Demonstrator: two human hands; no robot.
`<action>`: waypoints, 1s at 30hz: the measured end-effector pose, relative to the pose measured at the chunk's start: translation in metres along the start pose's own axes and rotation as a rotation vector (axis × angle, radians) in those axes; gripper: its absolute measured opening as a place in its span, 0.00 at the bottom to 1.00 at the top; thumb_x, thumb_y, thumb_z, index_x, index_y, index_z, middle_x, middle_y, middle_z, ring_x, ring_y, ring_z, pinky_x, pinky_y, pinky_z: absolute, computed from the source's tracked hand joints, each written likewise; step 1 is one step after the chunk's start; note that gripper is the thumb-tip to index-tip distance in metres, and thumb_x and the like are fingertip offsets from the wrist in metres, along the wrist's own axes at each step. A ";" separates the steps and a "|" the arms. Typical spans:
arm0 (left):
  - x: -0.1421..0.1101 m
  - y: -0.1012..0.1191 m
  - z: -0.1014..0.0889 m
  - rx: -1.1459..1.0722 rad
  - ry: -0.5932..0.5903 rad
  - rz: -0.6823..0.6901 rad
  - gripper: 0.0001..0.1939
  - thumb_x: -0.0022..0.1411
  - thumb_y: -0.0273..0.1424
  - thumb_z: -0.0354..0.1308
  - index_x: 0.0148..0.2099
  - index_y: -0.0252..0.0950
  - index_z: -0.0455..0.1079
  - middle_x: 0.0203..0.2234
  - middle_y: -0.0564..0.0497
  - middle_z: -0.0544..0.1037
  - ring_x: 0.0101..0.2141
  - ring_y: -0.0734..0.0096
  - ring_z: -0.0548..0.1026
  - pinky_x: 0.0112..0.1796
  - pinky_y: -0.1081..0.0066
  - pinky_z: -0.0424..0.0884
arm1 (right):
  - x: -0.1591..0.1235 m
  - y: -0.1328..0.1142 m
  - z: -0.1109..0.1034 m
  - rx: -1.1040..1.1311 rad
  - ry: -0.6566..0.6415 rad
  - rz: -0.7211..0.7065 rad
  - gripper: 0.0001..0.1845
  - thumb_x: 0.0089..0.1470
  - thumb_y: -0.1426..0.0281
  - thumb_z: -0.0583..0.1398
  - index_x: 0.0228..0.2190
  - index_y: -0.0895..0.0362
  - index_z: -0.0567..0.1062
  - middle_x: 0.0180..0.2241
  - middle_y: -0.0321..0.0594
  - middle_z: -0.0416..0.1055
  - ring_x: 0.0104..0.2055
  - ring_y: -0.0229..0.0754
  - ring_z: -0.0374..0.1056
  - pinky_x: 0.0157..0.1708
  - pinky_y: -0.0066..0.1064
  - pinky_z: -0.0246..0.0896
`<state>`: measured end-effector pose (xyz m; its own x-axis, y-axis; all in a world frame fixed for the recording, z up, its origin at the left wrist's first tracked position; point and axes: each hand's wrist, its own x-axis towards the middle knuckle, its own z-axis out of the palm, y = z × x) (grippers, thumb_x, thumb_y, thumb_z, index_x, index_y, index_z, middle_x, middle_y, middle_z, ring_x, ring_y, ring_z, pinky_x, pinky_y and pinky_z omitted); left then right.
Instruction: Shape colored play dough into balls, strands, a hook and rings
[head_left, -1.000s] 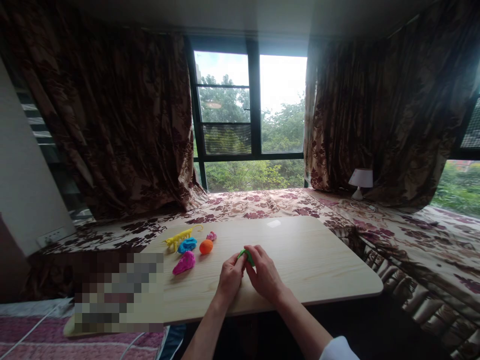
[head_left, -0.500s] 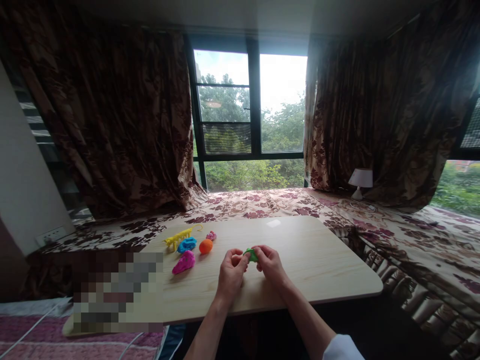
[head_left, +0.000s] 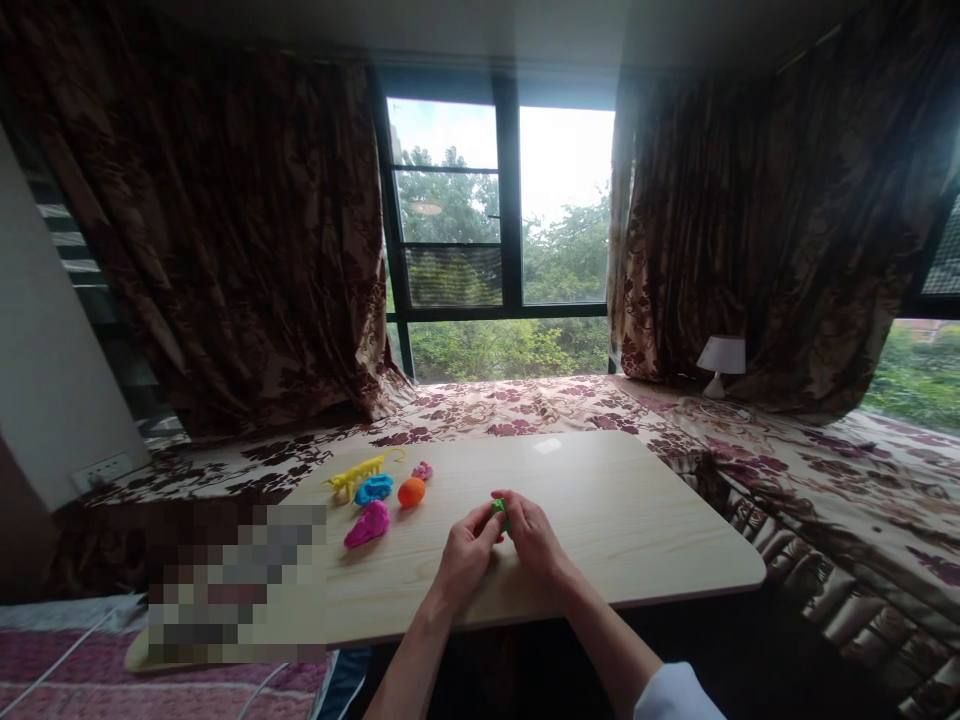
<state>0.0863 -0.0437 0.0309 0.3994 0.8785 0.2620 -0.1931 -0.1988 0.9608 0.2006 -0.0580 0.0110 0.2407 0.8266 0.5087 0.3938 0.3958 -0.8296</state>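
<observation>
Between left hand point(head_left: 463, 552) and right hand point(head_left: 536, 538), a green lump point(head_left: 500, 510).

Head-worn view, above hands point(head_left: 463, 550), facing window point(head_left: 511, 240)

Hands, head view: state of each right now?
Left hand: closed, holding the green lump.
Right hand: closed on the same green lump.

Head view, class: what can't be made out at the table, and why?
Head view: full shape of the small green lump, hidden by the left hand and right hand.
Head view: left end of the pale wood-grain tabletop, masked by pixelation.
Head view: rest of the white fabric sleeve, cut off by the bottom edge.
</observation>
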 end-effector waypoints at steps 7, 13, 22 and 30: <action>0.012 -0.021 -0.012 -0.217 0.169 -0.015 0.19 0.46 0.35 0.61 0.42 0.35 0.70 0.33 0.49 0.76 0.32 0.70 0.73 0.34 0.70 0.70 | -0.013 -0.018 -0.001 -0.317 -0.085 -0.252 0.26 0.51 0.70 0.53 0.53 0.53 0.57 0.41 0.41 0.66 0.36 0.39 0.65 0.37 0.30 0.61; 0.011 -0.020 -0.012 -0.119 0.159 0.019 0.16 0.48 0.36 0.58 0.40 0.33 0.72 0.33 0.48 0.77 0.34 0.68 0.73 0.37 0.70 0.68 | -0.015 -0.020 0.007 -0.564 -0.068 -0.292 0.29 0.46 0.75 0.55 0.51 0.55 0.57 0.39 0.43 0.65 0.40 0.43 0.63 0.38 0.32 0.59; 0.009 -0.017 -0.006 -0.016 0.103 -0.024 0.25 0.48 0.39 0.59 0.48 0.34 0.66 0.27 0.51 0.76 0.28 0.71 0.73 0.28 0.74 0.68 | -0.009 -0.008 0.007 -0.495 0.028 -0.162 0.08 0.52 0.73 0.51 0.36 0.57 0.67 0.30 0.40 0.69 0.30 0.40 0.66 0.31 0.28 0.57; 0.004 -0.007 -0.004 -0.018 -0.080 0.057 0.23 0.53 0.35 0.55 0.52 0.40 0.63 0.40 0.49 0.73 0.37 0.69 0.71 0.36 0.71 0.67 | 0.000 -0.007 0.000 0.135 0.074 0.005 0.14 0.57 0.64 0.46 0.36 0.57 0.68 0.29 0.38 0.69 0.28 0.36 0.65 0.27 0.26 0.59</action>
<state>0.0859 -0.0375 0.0246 0.4571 0.8285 0.3235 -0.2332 -0.2394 0.9425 0.1979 -0.0607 0.0169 0.3089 0.7988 0.5162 0.2711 0.4463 -0.8528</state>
